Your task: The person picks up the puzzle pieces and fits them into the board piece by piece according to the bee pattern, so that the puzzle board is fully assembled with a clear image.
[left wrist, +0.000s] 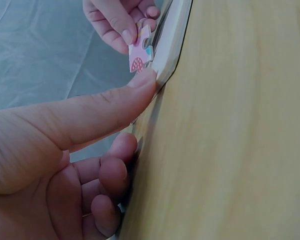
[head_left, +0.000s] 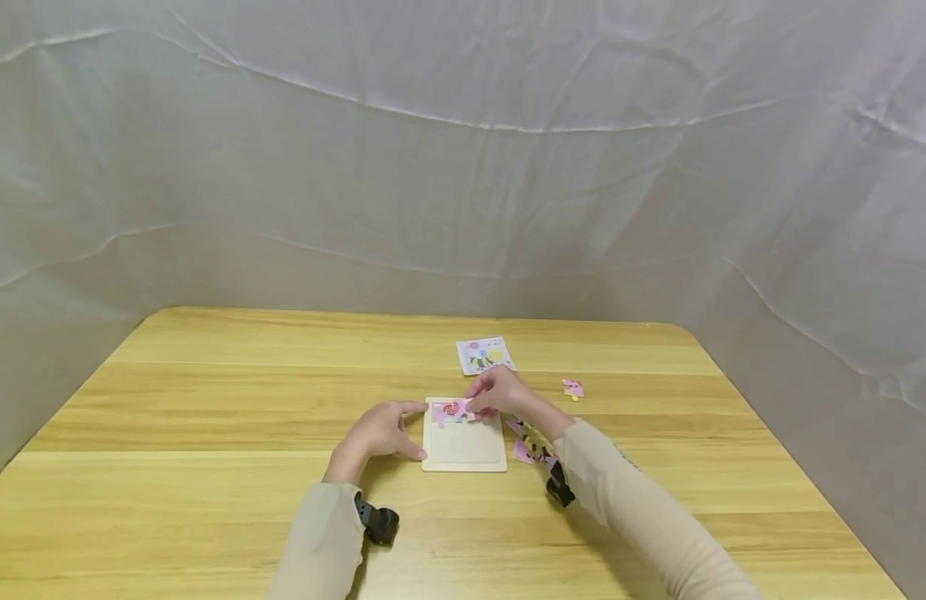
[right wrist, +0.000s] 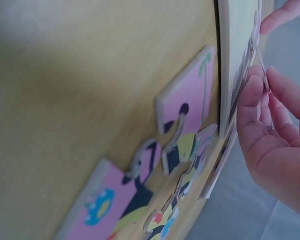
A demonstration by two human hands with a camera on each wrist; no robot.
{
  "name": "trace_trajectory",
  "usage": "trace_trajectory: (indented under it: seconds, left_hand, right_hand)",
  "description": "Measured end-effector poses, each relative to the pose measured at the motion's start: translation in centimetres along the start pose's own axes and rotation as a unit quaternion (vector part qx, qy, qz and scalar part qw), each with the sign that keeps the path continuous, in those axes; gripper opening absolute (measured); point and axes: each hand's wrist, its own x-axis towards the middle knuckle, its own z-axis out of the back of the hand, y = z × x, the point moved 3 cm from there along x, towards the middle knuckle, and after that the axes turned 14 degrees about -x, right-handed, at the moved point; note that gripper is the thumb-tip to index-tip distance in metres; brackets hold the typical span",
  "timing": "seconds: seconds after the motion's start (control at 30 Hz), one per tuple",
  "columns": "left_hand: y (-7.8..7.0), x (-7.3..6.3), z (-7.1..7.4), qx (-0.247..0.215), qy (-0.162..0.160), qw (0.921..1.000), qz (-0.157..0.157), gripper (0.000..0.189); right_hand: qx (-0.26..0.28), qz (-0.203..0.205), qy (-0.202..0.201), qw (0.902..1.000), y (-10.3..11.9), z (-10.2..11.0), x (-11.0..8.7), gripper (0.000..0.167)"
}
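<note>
My right hand [head_left: 498, 392] pinches a pink puzzle piece [left wrist: 141, 50] between thumb and fingers, over the upper part of a pale puzzle tray [head_left: 466, 450]. In the left wrist view that piece is tilted and shows part of a red dotted shape. Another pink piece [head_left: 439, 415] lies in the tray's upper left corner, right beside the held one. My left hand [head_left: 380, 432] rests at the tray's left edge, its straight thumb near the lower corner and its index finger near the upper one. The other left fingers are loosely curled under.
Several loose pink, black and yellow pieces [right wrist: 190, 95] lie on the wooden table right of the tray, partly under the right forearm. One more piece [head_left: 573, 388] lies farther right. A bee picture card [head_left: 485, 355] lies behind the tray. Grey cloth [head_left: 432, 183] hangs behind the table.
</note>
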Motion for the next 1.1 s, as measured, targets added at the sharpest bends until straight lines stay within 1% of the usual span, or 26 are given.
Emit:
trace_trajectory:
  seconds: [0.1, 0.23, 0.33, 0.5, 0.67, 0.77, 0.9, 1.1]
  left_hand:
    - [0.04, 0.09, 0.0, 0.004, 0.0, 1.0, -0.001, 0.068]
    - [-0.01, 0.12, -0.01, 0.005, 0.001, 1.0, -0.003, 0.068]
    - [-0.05, 0.1, -0.04, 0.005, 0.002, 1.0, -0.005, 0.069]
    - [-0.09, 0.1, -0.08, 0.003, 0.002, 1.0, -0.003, 0.069]
    - [-0.19, 0.16, -0.1, 0.004, 0.0, 1.0, -0.003, 0.068]
    - [-0.27, 0.15, -0.16, 0.004, -0.001, 1.0, -0.004, 0.068]
    - [-0.31, 0.13, -0.2, 0.002, -0.002, 1.0, -0.004, 0.068]
    - [-0.16, 0.24, -0.21, 0.007, -0.003, 1.0, -0.004, 0.068]
  right_hand:
    - [-0.008, -0.002, -0.004, 1.0, 0.12, -0.11, 0.09, 0.008]
    - [-0.033, 0.004, -0.016, 0.9993, 0.35, -0.15, 0.13, 0.008]
    - [-0.062, 0.015, -0.03, 0.9975, 0.49, -0.14, 0.14, 0.008]
    - [-0.11, 0.02, -0.05, 0.9925, 0.68, -0.19, 0.01, 0.01]
    - [-0.12, 0.019, -0.057, 0.991, 0.76, -0.29, -0.16, 0.01]
    - [-0.124, 0.028, -0.062, 0.9899, 0.71, -0.35, -0.11, 0.01]
    - [-0.144, 0.045, -0.074, 0.9859, 0.82, -0.4, -0.22, 0.01]
    - [-0.17, 0.056, -0.082, 0.9804, 0.98, -0.62, -0.44, 0.012]
